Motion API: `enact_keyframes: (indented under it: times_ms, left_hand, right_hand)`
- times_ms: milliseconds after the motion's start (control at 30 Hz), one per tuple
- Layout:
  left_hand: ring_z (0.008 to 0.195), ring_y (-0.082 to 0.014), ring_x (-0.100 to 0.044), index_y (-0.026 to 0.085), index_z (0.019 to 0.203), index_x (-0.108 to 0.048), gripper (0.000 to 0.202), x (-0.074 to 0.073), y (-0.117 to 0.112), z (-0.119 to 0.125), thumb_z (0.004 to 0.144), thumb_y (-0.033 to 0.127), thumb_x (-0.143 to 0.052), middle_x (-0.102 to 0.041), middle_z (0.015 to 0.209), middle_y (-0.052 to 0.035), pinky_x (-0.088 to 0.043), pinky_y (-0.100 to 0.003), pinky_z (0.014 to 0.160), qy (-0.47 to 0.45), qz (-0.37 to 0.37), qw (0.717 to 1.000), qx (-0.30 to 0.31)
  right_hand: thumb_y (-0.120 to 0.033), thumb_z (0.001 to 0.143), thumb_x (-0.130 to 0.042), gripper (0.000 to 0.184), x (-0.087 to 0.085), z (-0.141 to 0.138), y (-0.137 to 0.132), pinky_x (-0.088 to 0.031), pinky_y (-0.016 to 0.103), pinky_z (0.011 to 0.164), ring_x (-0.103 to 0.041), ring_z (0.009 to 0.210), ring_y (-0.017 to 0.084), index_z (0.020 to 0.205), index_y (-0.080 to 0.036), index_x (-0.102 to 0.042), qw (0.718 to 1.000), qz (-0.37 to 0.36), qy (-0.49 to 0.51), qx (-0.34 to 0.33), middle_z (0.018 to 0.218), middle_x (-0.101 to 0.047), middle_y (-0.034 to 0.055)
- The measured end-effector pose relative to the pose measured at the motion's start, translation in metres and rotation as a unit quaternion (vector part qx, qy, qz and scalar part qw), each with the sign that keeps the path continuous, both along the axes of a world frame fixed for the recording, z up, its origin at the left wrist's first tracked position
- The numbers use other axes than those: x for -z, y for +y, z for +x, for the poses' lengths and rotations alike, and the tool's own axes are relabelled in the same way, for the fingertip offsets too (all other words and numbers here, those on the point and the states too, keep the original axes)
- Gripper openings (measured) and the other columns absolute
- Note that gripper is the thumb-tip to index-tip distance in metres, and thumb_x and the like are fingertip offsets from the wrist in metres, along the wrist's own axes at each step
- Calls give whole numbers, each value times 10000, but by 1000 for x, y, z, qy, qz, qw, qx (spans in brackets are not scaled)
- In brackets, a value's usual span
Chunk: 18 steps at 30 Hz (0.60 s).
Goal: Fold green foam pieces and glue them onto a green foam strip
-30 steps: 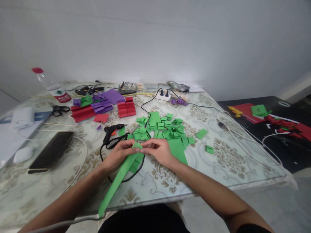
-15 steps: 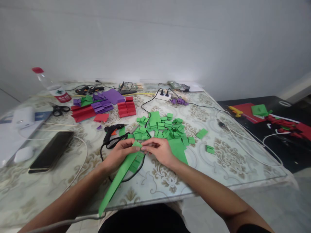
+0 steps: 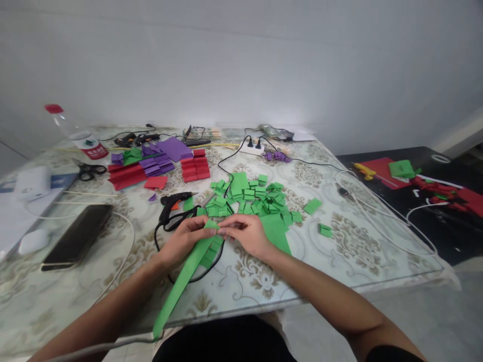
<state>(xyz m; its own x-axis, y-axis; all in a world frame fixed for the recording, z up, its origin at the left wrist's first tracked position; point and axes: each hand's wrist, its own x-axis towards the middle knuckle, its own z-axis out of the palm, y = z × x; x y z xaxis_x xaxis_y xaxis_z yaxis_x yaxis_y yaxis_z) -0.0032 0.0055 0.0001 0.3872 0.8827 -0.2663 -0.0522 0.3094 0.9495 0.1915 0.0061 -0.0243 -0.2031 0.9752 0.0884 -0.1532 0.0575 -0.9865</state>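
Note:
A long green paper strip (image 3: pixel 184 275) runs from my fingers down toward the table's front edge. My left hand (image 3: pixel 187 236) pinches its upper end between thumb and fingers. At that same end, the fingertips of my right hand (image 3: pixel 245 232) are closed on the strip's tip, touching the left thumb. Under the strip lie folded green paper pieces (image 3: pixel 210 255), partly covered. Just beyond my hands is a heap of small folded green pieces (image 3: pixel 260 198), with a larger green sheet (image 3: pixel 276 232) by my right wrist. A black hot glue gun (image 3: pixel 171 207) and black-handled scissors (image 3: pixel 183 217) lie beyond my left hand.
Left are a phone (image 3: pixel 77 236), a white cable, another pair of scissors (image 3: pixel 89 170) and a bottle (image 3: pixel 88 143). Red folded paper (image 3: pixel 195 167) and purple paper (image 3: pixel 173 149) lie farther back. A power strip (image 3: pixel 252 148) with cords stands near the wall. A yellow glue gun (image 3: pixel 364 171) lies right.
My hands keep almost the same pose on the strip's end. The whole view has shifted slightly; nothing on the table has visibly been moved.

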Motion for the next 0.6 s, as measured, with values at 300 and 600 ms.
enact_keyframes:
  times_ms: [300, 600]
  left_hand:
    - [516, -93, -460, 173, 764, -693, 253, 3, 0, -2, 746, 392, -819, -591, 624, 31, -355, -199, 499, 9, 3, 1000, 3]
    - [550, -96, -477, 170, 763, -723, 218, -1, 0, -1, 765, 371, -807, -618, 650, 23, -374, -190, 521, 14, 39, 999, 4]
  right_hand:
    - [-321, 708, -884, 167, 3, 1, 2, -509, 220, 517, -637, 531, 133, 829, -216, -836, 1000, 3, -9, 1, 642, -746, 11]
    - [-339, 714, -881, 182, 5, 1, 3, -511, 232, 520, -637, 536, 140, 837, -213, -834, 1000, 4, -16, 0, 645, -742, 13]
